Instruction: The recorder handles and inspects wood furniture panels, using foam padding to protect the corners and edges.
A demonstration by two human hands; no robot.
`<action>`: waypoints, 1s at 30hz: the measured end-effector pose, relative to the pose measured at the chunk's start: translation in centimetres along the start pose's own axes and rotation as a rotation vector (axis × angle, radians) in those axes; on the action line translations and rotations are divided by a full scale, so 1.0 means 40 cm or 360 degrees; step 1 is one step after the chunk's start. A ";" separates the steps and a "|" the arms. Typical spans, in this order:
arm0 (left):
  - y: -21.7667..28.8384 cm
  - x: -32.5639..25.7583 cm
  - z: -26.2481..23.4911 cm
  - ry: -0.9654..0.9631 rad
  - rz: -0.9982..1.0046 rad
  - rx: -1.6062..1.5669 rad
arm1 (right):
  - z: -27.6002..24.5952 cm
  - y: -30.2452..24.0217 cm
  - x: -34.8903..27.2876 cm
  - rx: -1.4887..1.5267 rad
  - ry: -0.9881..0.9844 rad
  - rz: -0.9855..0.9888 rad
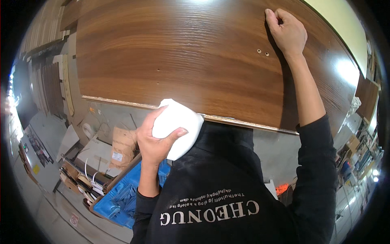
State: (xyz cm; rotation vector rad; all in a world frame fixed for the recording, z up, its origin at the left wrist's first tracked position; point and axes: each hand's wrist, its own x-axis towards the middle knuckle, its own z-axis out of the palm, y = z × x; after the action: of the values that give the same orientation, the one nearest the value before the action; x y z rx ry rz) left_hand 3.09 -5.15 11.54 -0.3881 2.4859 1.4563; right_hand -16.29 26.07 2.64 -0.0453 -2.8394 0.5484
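The single head camera looked steeply down from the person's head, close over a brown wooden panel (195, 57) and the dark-sleeved chest. Its fisheye bent the edges (floor clutter showed far below, at left).

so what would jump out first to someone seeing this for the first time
A large dark wood-grain panel fills the upper half of the view, with small drilled holes near its middle and right. The left hand grips a white block against the panel's near edge, while the right hand rests on its top right. A blue crate sits lower left on the floor.
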 end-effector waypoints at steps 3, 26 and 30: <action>0.007 0.008 -0.002 -0.0037 0.0030 0.0162 | -0.013 -0.007 0.000 -0.0058 -0.0061 0.0047; 0.065 0.056 -0.033 -0.0133 0.0097 0.0557 | -0.020 -0.024 0.002 0.0175 0.0298 -0.0104; 0.056 0.065 -0.056 -0.0111 0.0068 0.0567 | -0.024 -0.022 0.001 0.0168 0.0258 -0.0069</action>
State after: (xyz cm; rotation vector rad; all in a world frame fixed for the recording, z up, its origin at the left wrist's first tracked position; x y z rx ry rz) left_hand -0.24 -6.34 13.57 -0.2127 2.6378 0.9899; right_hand -16.06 25.60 3.85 -0.0084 -2.6443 0.6533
